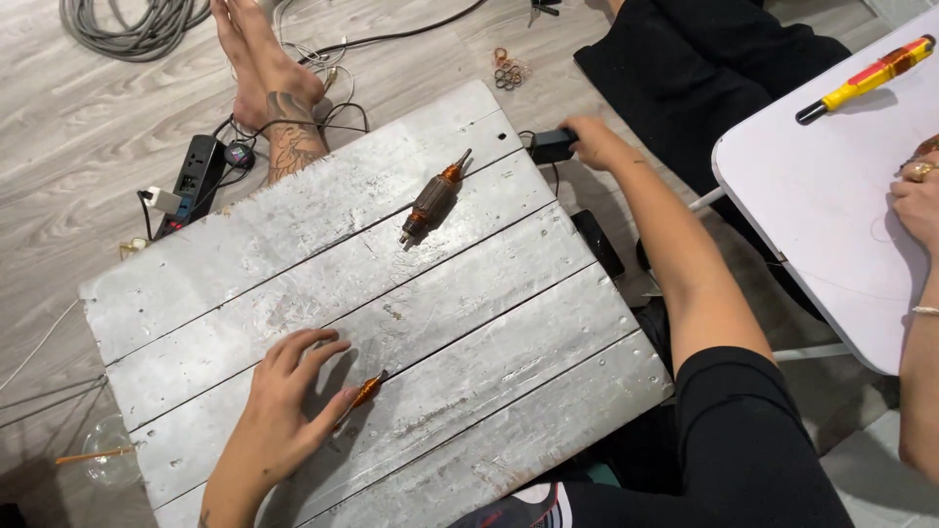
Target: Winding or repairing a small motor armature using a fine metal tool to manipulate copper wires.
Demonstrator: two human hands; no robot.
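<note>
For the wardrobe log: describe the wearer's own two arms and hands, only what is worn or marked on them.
Both hands are bare, with no gloves or rings that show. The left hand ends a bare forearm with a small dark mark, perhaps a tattoo, near the frame's bottom edge. The right hand has a bare forearm too; a black sleeve covers the upper arm down to about the elbow.

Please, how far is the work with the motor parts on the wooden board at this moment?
Done: one wound motor rotor lies free on the grey plank board, untouched. In hand: the left hand rests on a second copper-tipped part, mostly hidden under it; the right hand grips a small black box at the board's far edge. Left: the pictures show no assembly or tool work begun.
</note>
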